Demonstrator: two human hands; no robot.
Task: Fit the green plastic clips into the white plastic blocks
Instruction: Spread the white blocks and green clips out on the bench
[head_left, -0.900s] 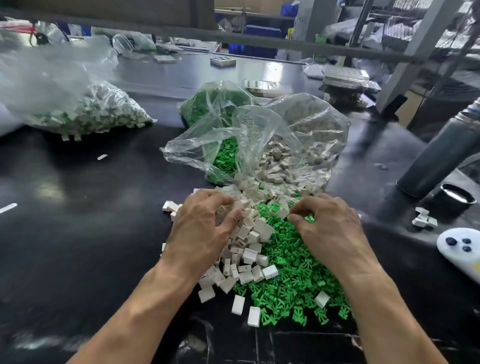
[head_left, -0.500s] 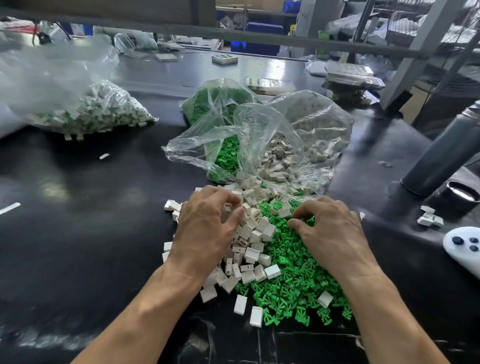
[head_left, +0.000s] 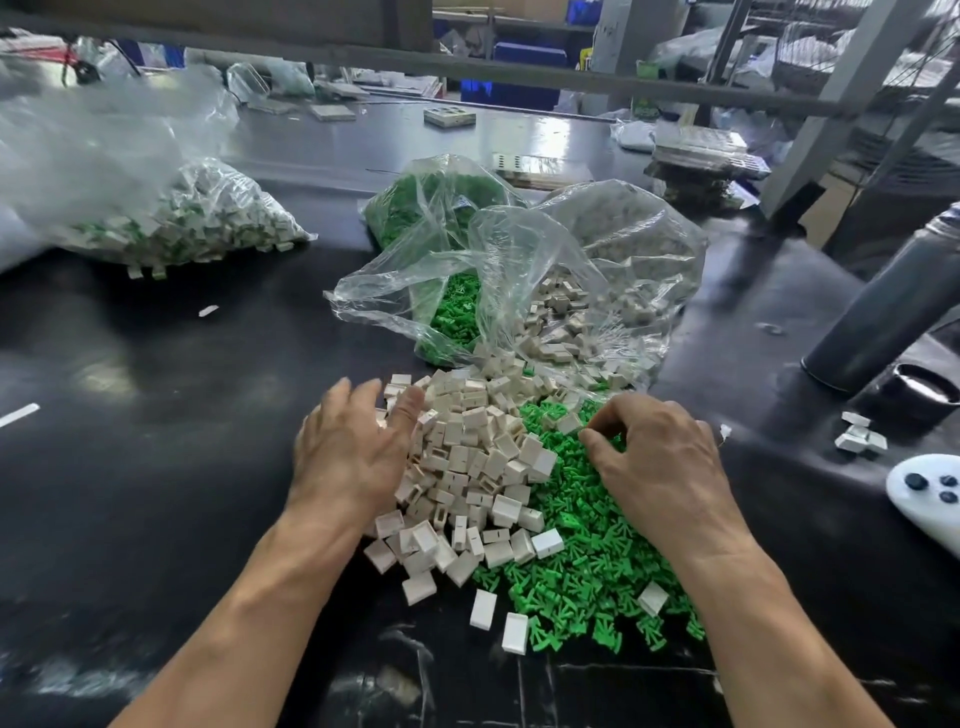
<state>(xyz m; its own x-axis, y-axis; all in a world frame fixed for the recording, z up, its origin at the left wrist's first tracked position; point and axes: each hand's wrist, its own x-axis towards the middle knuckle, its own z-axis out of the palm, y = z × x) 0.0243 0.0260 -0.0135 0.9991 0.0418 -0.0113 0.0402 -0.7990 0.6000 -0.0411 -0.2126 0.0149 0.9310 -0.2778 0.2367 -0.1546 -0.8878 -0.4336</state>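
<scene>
On a black table (head_left: 156, 415) a heap of white blocks (head_left: 467, 457) lies beside a heap of green clips (head_left: 582, 566), the two touching along the middle. The left hand (head_left: 348, 457) rests flat on the left edge of the white heap, fingers straight and spread, holding nothing. The right hand (head_left: 660, 467) sits on the green heap with its fingers curled down and fingertips together at the far edge of the clips; whether it pinches a clip cannot be told.

Behind the heaps a clear bag (head_left: 597, 270) spills white blocks, and a second bag (head_left: 436, 208) holds green clips. A third bag (head_left: 171, 218), far left, holds white pieces with green showing in them. At right stand a dark bottle (head_left: 883, 301), a black cap (head_left: 919, 400) and a white controller (head_left: 930, 493). No writing or brand is legible anywhere.
</scene>
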